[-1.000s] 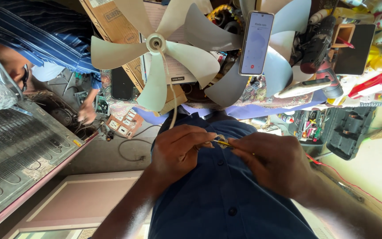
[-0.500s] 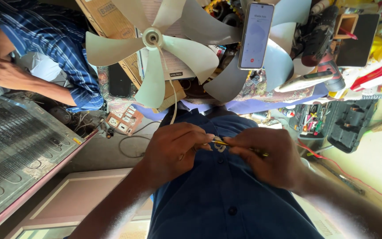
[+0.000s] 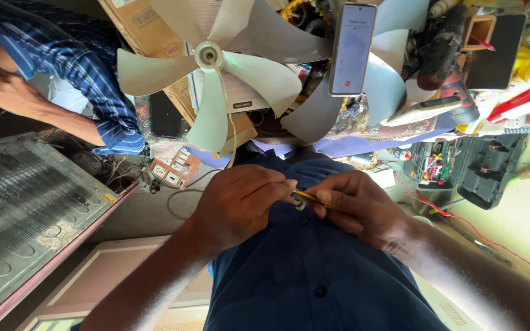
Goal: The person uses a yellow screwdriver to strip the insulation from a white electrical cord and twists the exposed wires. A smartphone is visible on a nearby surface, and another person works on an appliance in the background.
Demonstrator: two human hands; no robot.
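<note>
Left hand and right hand meeting before a blue shirt, fingertips pinching a small yellow-handled tool. Beyond, cluttered workbench: fan blades, phone, open toolbox. Coil grille at left.

Left hand and right hand (fingertips pinched) together

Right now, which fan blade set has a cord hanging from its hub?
The left fan; a pale cord drops from its hub. The right fan sits behind the phone.
</note>
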